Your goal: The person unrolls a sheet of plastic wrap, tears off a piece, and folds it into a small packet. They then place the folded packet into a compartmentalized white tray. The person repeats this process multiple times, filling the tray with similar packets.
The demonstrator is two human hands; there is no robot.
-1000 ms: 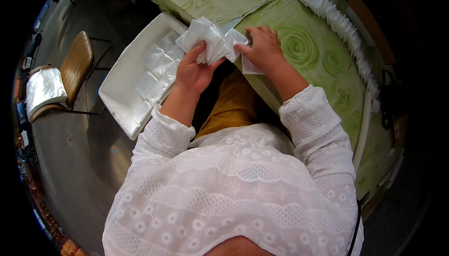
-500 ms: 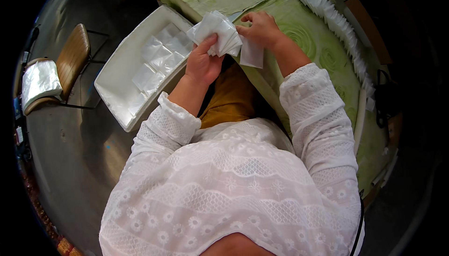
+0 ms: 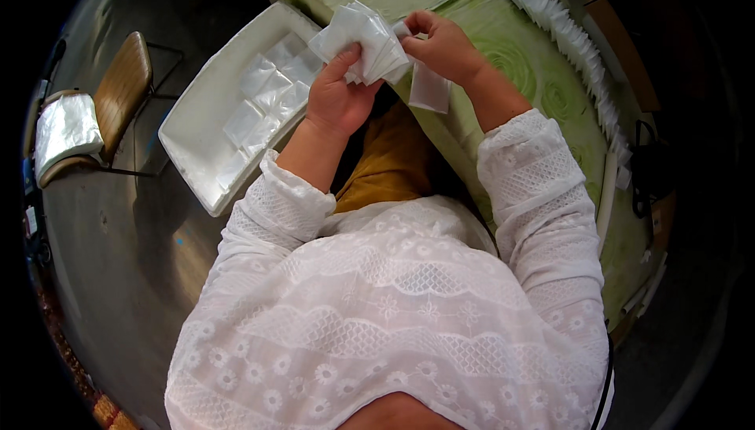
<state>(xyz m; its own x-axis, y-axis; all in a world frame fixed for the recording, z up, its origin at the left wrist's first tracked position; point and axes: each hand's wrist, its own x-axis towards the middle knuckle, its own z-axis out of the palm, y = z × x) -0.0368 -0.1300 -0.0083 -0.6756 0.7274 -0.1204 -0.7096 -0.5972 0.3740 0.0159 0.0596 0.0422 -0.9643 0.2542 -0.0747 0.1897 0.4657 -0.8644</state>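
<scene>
Stack of clear pouches (image 3: 363, 39) clasped in left hand (image 3: 340, 96), right hand (image 3: 442, 45) touching its edge.

Our left hand (image 3: 340, 93) is curled shut, thumb up; our right hand (image 3: 442, 43) pinches just beside it, forearms converging.

The stack of small bags (image 3: 363, 41) in the left hand (image 3: 336, 100) is thin, translucent plastic film, smooth and faintly glossy. The single bag (image 3: 429, 88) below the right hand (image 3: 442, 45) has the same finish. The tray (image 3: 206, 108) is white, smooth, semi-gloss plastic. The table cover (image 3: 503, 60) is matt green cloth. The chair seat (image 3: 122, 88) is brown wood. The blouse sleeves (image 3: 543, 194) are white embroidered lace cloth, textured.
</scene>
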